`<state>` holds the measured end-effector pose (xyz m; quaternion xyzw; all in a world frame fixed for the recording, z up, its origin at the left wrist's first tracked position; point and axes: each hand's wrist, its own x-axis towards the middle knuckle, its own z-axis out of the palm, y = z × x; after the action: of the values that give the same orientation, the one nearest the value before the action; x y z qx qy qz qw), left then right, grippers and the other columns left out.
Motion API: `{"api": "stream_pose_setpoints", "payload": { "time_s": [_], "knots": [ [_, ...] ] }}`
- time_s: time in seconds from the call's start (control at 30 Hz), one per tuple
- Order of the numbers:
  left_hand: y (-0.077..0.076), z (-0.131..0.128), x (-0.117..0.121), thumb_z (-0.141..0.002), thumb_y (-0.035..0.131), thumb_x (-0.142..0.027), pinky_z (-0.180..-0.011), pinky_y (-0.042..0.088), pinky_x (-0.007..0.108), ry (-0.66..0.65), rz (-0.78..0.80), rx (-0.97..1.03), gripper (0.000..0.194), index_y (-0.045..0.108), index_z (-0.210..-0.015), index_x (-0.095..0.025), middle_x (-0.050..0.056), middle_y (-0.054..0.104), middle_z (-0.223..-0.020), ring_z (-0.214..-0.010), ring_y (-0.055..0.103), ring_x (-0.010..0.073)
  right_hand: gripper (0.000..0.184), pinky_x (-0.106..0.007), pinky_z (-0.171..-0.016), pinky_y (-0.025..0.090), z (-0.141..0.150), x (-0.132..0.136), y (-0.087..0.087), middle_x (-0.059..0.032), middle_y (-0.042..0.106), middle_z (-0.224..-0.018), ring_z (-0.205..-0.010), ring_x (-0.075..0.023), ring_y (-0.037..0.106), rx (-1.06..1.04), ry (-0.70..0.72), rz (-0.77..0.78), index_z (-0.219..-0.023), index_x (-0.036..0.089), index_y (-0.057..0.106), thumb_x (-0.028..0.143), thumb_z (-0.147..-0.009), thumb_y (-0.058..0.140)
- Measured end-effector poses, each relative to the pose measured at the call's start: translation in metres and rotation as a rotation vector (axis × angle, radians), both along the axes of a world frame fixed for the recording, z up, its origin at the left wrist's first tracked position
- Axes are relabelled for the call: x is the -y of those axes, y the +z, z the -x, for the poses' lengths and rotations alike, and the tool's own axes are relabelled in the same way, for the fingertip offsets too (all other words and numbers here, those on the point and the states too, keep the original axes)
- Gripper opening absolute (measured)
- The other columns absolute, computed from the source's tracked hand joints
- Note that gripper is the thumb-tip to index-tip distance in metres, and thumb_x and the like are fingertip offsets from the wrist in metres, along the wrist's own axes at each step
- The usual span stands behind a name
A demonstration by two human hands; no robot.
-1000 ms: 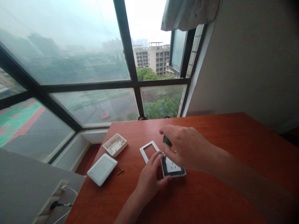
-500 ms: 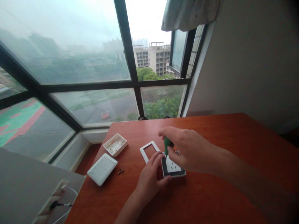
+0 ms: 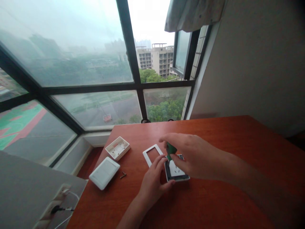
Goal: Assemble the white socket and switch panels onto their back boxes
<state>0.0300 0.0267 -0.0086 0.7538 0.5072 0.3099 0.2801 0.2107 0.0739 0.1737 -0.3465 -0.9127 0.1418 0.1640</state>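
Note:
A wall socket module (image 3: 176, 172) with a white face and dark surround lies on the red-brown table (image 3: 214, 136). My left hand (image 3: 152, 184) pinches its left edge and steadies it. My right hand (image 3: 190, 156) is closed round a green-handled screwdriver (image 3: 170, 149), held upright with its tip down at the socket's upper left corner. A white cover frame (image 3: 152, 154) lies flat just left of the screwdriver.
A white back box (image 3: 117, 147), a white switch plate (image 3: 104, 172) and a small dark screw (image 3: 123, 174) lie near the table's left edge. Beyond the edge are a window ledge and large windows. A wall outlet with a cable (image 3: 57, 208) sits at lower left.
My right hand has shifted slightly and turned the screwdriver over the socket's corner. My left hand and the socket have stayed put.

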Motion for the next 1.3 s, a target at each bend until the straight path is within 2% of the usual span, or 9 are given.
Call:
{"api": "stream_pose_setpoints", "payload": {
  "time_s": [0.17, 0.33, 0.43, 0.53, 0.63, 0.73, 0.83, 0.97, 1.3],
  "knots": [
    [0.002, 0.0, 0.001, -0.069, 0.078, -0.022, -0.106, 0.042, 0.046, 0.018, 0.028, -0.009, 0.077, 0.043, -0.137, -0.027, 0.01, 0.044, -0.144, -0.129, 0.046, 0.0313, 0.036, -0.029, -0.063, 0.039, 0.005, -0.001, -0.001, -0.0048, 0.071, -0.103, -0.082, -0.0197, 0.066, 0.092, -0.132, -0.141, -0.121, 0.023, 0.057, 0.028, -0.086, 0.06],
    [0.003, -0.001, 0.0, -0.068, 0.078, -0.021, -0.107, 0.042, 0.046, 0.024, 0.035, -0.026, 0.076, 0.045, -0.136, -0.026, 0.011, 0.043, -0.145, -0.131, 0.044, 0.0321, 0.022, -0.029, -0.052, 0.027, 0.015, 0.0, -0.002, -0.0021, 0.069, -0.081, -0.069, -0.0199, 0.063, 0.192, -0.252, -0.211, -0.095, 0.022, 0.06, 0.043, -0.087, 0.059],
    [0.002, -0.001, 0.0, -0.069, 0.077, -0.02, -0.108, 0.04, 0.045, 0.01, 0.022, -0.03, 0.075, 0.044, -0.136, -0.026, 0.01, 0.04, -0.148, -0.133, 0.042, 0.0304, 0.016, -0.029, -0.055, 0.031, 0.012, 0.003, 0.0, -0.0032, 0.069, -0.088, -0.076, -0.0208, 0.064, 0.137, -0.221, -0.156, -0.097, 0.02, 0.059, 0.033, -0.087, 0.058],
    [0.001, 0.0, 0.0, -0.071, 0.076, -0.021, -0.109, 0.039, 0.043, 0.001, 0.001, -0.014, 0.075, 0.043, -0.137, -0.027, 0.009, 0.039, -0.149, -0.134, 0.042, 0.029, 0.03, -0.03, -0.064, 0.037, 0.005, 0.004, 0.002, -0.0054, 0.069, -0.106, -0.09, -0.0204, 0.065, 0.055, -0.11, -0.077, -0.116, 0.019, 0.055, 0.02, -0.086, 0.053],
    [0.001, 0.0, 0.0, -0.07, 0.077, -0.021, -0.108, 0.04, 0.043, 0.008, 0.0, -0.008, 0.076, 0.042, -0.138, -0.027, 0.009, 0.04, -0.148, -0.134, 0.042, 0.0292, 0.032, -0.03, -0.064, 0.038, 0.002, 0.003, 0.001, -0.0039, 0.07, -0.106, -0.086, -0.0198, 0.066, 0.046, -0.083, -0.067, -0.12, 0.021, 0.054, 0.023, -0.088, 0.054],
    [0.002, 0.0, 0.001, -0.069, 0.077, -0.021, -0.108, 0.041, 0.043, 0.009, 0.005, -0.01, 0.077, 0.042, -0.138, -0.027, 0.009, 0.04, -0.148, -0.133, 0.043, 0.0292, 0.027, -0.029, -0.058, 0.033, 0.005, 0.002, -0.001, -0.002, 0.071, -0.096, -0.081, -0.0206, 0.067, 0.083, -0.161, -0.132, -0.115, 0.024, 0.055, 0.028, -0.088, 0.058],
    [0.001, 0.001, 0.001, -0.069, 0.077, -0.019, -0.108, 0.041, 0.042, 0.013, 0.001, -0.012, 0.079, 0.04, -0.138, -0.026, 0.009, 0.039, -0.149, -0.133, 0.043, 0.0289, 0.016, -0.029, -0.052, 0.026, 0.01, 0.003, -0.002, -0.0018, 0.071, -0.082, -0.072, -0.0221, 0.067, 0.171, -0.254, -0.192, -0.097, 0.023, 0.057, 0.036, -0.088, 0.059],
    [0.0, 0.0, 0.001, -0.069, 0.077, -0.021, -0.108, 0.04, 0.043, 0.018, 0.012, -0.026, 0.079, 0.04, -0.138, -0.026, 0.01, 0.039, -0.149, -0.134, 0.042, 0.0293, 0.026, -0.03, -0.049, 0.015, 0.012, 0.006, 0.0, -0.0028, 0.069, -0.069, -0.061, -0.0242, 0.066, 0.266, -0.326, -0.285, -0.088, 0.023, 0.055, 0.048, -0.086, 0.059],
    [0.004, -0.001, 0.0, -0.068, 0.078, -0.019, -0.108, 0.04, 0.045, 0.013, 0.026, -0.023, 0.079, 0.041, -0.138, -0.027, 0.009, 0.04, -0.149, -0.133, 0.043, 0.0307, 0.03, -0.029, -0.048, 0.014, 0.013, 0.007, -0.004, -0.0035, 0.069, -0.067, -0.058, -0.0231, 0.065, 0.249, -0.335, -0.311, -0.086, 0.023, 0.054, 0.053, -0.086, 0.056]
  ]
}}
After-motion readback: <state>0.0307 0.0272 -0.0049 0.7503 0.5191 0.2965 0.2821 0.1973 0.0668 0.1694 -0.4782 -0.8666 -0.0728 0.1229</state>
